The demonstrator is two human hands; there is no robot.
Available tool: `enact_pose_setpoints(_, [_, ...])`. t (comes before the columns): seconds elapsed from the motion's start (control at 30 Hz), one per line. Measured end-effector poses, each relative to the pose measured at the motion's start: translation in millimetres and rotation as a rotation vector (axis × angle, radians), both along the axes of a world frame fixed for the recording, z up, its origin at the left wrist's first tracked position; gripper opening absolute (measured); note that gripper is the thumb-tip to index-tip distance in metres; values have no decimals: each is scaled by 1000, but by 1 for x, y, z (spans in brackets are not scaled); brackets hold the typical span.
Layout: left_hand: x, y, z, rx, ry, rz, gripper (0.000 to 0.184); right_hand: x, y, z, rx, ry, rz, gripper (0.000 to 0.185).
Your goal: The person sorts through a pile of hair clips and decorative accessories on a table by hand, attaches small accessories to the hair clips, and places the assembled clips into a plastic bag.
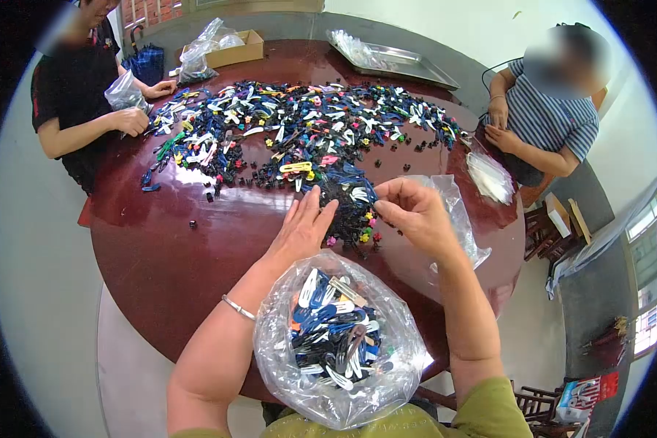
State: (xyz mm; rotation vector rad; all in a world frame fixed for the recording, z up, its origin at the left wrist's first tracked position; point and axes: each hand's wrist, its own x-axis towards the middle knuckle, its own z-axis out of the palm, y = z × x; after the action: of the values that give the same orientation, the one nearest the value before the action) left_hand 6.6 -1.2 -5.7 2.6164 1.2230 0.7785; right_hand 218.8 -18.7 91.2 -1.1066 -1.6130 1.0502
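A heap of mixed snap hair clips and small black claw clips lies in front of me on the table. My left hand rests at the heap's left side, fingers stretched out, holding nothing. On the other side, my right hand has thumb and forefinger brought together at the heap's edge, by blue and white clips; what is between them is too small to make out. Close to my body, between my forearms, sits an open clear plastic bag with many blue, white, black and brown snap clips inside.
A wide spread of clips covers the far half of the round table. One person works at the left, another at the right. A metal tray, a cardboard box and plastic bags lie around.
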Motion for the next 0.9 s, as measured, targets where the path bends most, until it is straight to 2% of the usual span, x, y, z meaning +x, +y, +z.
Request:
enact_pose_setpoints(0.13, [6, -7, 3, 10, -23, 59, 97, 2, -27, 29, 33, 86, 243, 13])
enact_pose_setpoints(0.27, [6, -7, 3, -28, -51, 132, 88, -1, -42, 41, 88, 82, 222, 11])
enact_pose_setpoints(0.37, [3, -4, -1, -32, -71, 148, 86, 3, -44, 47, 199, -2, 343, 10])
enact_pose_setpoints(0.4, [2, -2, -6, 27, -116, 122, 79, 6, -46, 53, 203, -141, 436, 16])
enact_pose_setpoints(0.5, [1, 4, -11, 38, -177, 77, 72, 4, -43, 47, 187, -194, 432, 12])
enact_pose_setpoints(0.53, [2, 2, -5, -9, -213, 54, 71, 5, -34, 42, 329, -329, 244, 10])
enact_pose_setpoints(0.57, [2, 2, -4, -25, -223, 23, 72, 9, -23, 33, 339, -430, 49, 6])
enact_pose_setpoints(0.63, [0, 2, -2, -53, -247, -29, 73, 23, -3, 13, 315, -820, -101, 13])
enact_pose_setpoints(0.73, [3, -5, 7, -77, -277, -49, 73, 28, 13, -14, 216, -1096, -150, 22])
enact_pose_setpoints(0.9, [1, -4, 5, -33, -264, -9, 72, 34, 29, -32, 137, -1119, -175, 18])
